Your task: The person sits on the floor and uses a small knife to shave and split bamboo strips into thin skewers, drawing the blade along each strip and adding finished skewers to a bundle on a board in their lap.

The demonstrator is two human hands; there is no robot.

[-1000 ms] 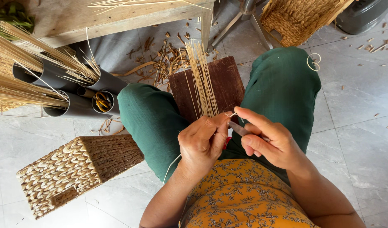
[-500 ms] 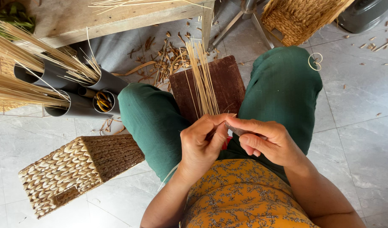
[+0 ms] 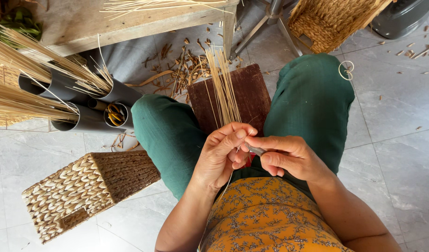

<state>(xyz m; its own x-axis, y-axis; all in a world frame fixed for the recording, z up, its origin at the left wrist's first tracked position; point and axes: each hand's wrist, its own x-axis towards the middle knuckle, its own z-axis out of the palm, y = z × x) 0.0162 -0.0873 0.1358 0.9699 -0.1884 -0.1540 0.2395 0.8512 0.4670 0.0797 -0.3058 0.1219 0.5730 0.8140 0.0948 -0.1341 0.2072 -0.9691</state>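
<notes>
My left hand [image 3: 222, 154] pinches a bundle of thin pale straw stalks [image 3: 224, 88] that fan away from me over a dark brown wooden board [image 3: 252, 95] between my knees. My right hand [image 3: 287, 156] meets the left hand at the fingertips and grips a small grey metal tool [image 3: 255, 150] whose tip points at the stalks' near ends. Both hands hover over my lap, between legs in green trousers. Something red shows just under the hands, mostly hidden.
A woven basket [image 3: 79, 189] lies on its side on the tiled floor at left. Grey tubes [image 3: 88, 119] hold straw bundles and yellow-handled scissors [image 3: 114, 114]. A wooden bench [image 3: 130, 21] stands ahead, another woven basket [image 3: 331, 21] at upper right, scraps [image 3: 186, 65] littering the floor.
My right hand has slid left to meet the left hand's fingertips, and the left fingers have closed tighter around the stalks. The bundle stays over the board.
</notes>
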